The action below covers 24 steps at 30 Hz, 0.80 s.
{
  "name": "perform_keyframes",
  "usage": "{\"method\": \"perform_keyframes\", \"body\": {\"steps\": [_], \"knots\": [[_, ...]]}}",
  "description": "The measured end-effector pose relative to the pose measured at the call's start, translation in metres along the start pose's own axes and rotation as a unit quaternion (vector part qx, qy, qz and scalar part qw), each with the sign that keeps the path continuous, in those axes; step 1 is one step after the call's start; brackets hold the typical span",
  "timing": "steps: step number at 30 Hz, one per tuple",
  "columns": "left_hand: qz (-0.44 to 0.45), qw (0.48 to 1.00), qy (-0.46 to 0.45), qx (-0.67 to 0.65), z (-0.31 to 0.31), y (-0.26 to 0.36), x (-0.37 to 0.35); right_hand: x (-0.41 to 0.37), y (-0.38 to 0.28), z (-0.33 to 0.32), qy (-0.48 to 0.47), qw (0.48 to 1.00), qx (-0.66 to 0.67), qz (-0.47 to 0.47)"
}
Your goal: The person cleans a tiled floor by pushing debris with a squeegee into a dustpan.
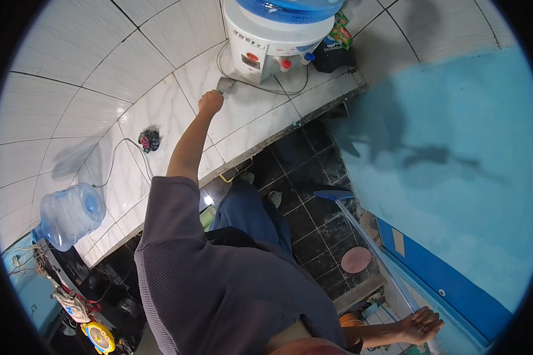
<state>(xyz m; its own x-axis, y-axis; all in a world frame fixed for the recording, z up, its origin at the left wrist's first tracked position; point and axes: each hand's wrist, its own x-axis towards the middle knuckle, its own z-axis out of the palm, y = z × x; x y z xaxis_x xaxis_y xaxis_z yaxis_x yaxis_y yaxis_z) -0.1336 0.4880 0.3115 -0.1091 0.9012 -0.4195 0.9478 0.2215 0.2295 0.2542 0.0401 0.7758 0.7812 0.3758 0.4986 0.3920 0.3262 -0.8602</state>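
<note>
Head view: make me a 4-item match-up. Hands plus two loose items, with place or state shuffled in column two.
Column one
1. left hand
2. right hand
3. clear bluish jug
4. pink disc

Column two
A. over the dark tiled floor, beside the long handle
B. closed on the long handle
C. at the picture's left, by the white tiled ledge
D. holding a small grey item near the water dispenser

Pairs: 1-D, 2-B, 3-C, 4-A
</note>
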Motion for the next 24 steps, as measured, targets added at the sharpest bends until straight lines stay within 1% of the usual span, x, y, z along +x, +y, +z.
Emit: {"method": "perform_keyframes", "body": {"steps": [1,2,3,4,5,6,7,8,9,11,12,13,14,15,16,17,18,19,21,23,24], "knots": [[-0.001,1.0,-0.02,-0.018,0.001,-0.003,0.004,0.002,-0.004,0.008,0.039,0.999,-0.01,-0.018],[0.0,1.0,-0.015,-0.02,0.007,-0.006,0.01,0.007,-0.01,0.009,0.04,0.999,-0.005,-0.02],[-0.073,0.942,-0.063,-0.323,0.019,-0.01,0.018,0.014,-0.018,0.007,0.012,1.0,0.01,-0.019],[-0.134,0.787,-0.105,-0.593,0.03,-0.011,0.027,0.02,-0.025,0.006,-0.016,0.999,0.025,-0.02],[-0.128,0.786,-0.103,-0.597,0.036,-0.008,0.032,0.023,-0.03,0.01,-0.014,0.999,0.029,-0.026],[-0.122,0.635,-0.086,-0.758,0.045,-0.002,0.037,0.027,-0.034,0.015,-0.024,0.997,0.067,-0.005],[-0.111,0.452,-0.067,-0.883,0.048,0.006,0.041,0.029,-0.036,0.019,-0.036,0.994,0.104,0.014],[-0.1,0.43,-0.036,-0.897,0.051,0.014,0.047,0.031,-0.037,0.02,-0.07,0.987,0.14,0.031],[-0.099,0.423,-0.037,-0.9,0.053,0.019,0.053,0.03,-0.038,0.022,-0.075,0.987,0.139,0.025],[-0.073,0.333,-0.018,-0.94,0.047,0.032,0.057,0.032,-0.037,0.028,-0.113,0.97,0.214,0.011],[-0.072,0.312,-0.028,-0.947,0.043,0.035,0.061,0.035,-0.039,0.032,-0.122,0.969,0.213,0.009],[-0.077,0.306,-0.025,-0.949,0.04,0.034,0.063,0.039,-0.044,0.035,-0.186,0.952,0.244,0.015],[-0.077,0.355,0.002,-0.932,0.037,0.032,0.065,0.042,-0.049,0.038,-0.248,0.929,0.274,0.022],[-0.076,0.404,0.028,-0.911,0.029,0.03,0.062,0.044,-0.055,0.045,-0.252,0.928,0.272,0.024],[-0.094,0.415,0.058,-0.903,0.011,0.027,0.046,0.046,-0.06,0.056,-0.272,0.911,0.309,0.025],[-0.093,0.448,0.082,-0.885,-0.002,0.018,0.031,0.048,-0.065,0.066,-0.288,0.893,0.345,0.026],[-0.073,0.496,0.115,-0.858,-0.015,0.005,0.009,0.051,-0.068,0.07,-0.307,0.87,0.384,0.039],[-0.051,0.543,0.147,-0.825,-0.025,-0.013,-0.013,0.052,-0.071,0.076,-0.303,0.87,0.387,0.038],[-0.047,0.609,0.202,-0.765,-0.037,-0.061,-0.051,0.054,-0.073,0.089,-0.345,0.837,0.423,0.042],[-0.077,0.623,0.261,-0.733,-0.059,-0.101,-0.103,0.05,-0.075,0.109,-0.352,0.824,0.444,0.025],[-0.084,0.622,0.273,-0.729,-0.057,-0.128,-0.12,0.057,-0.08,0.114,-0.364,0.824,0.434,0.033]]}}
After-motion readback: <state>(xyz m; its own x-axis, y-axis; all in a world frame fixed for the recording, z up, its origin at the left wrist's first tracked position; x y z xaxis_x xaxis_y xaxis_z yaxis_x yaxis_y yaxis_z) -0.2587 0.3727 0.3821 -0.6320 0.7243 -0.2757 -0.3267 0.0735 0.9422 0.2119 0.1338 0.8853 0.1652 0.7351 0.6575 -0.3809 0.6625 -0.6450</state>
